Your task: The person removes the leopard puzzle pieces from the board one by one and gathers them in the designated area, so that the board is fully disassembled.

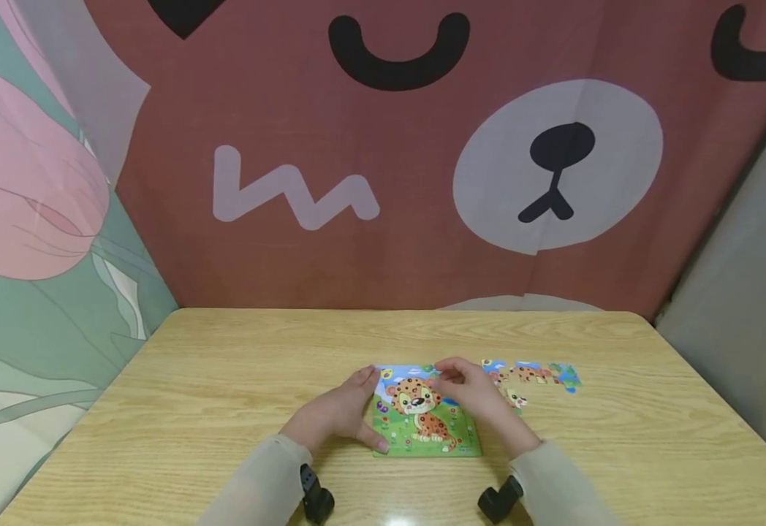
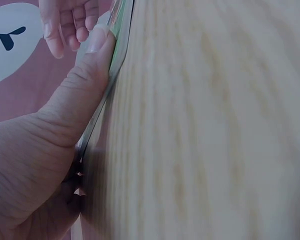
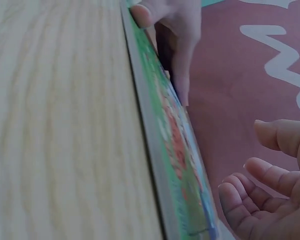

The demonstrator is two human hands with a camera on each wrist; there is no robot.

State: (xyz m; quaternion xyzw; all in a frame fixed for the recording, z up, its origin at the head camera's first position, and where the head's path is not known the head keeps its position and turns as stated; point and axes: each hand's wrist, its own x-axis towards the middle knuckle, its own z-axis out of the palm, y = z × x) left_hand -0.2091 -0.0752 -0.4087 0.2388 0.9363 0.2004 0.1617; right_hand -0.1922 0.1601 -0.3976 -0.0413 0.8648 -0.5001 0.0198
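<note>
A jigsaw puzzle board (image 1: 432, 427) with a cartoon leopard on green grass lies flat on the wooden table. My left hand (image 1: 340, 413) holds the board's left side, its thumb on the lower left corner and its fingers at the upper left. The left wrist view shows that thumb (image 2: 92, 60) pressed on the board's face near the edge. Over the board's upper right part hovers my right hand (image 1: 465, 387). In the right wrist view the right hand's fingers (image 3: 270, 182) are loosely bent, thumb apart, with nothing visible between them.
Right of the board, several joined or loose puzzle pieces (image 1: 534, 374) lie on the table (image 1: 225, 372), partly behind my right hand. A brown bear-print cloth (image 1: 278, 263) hangs along the table's far edge. A floral cloth (image 1: 28, 329) is on the left.
</note>
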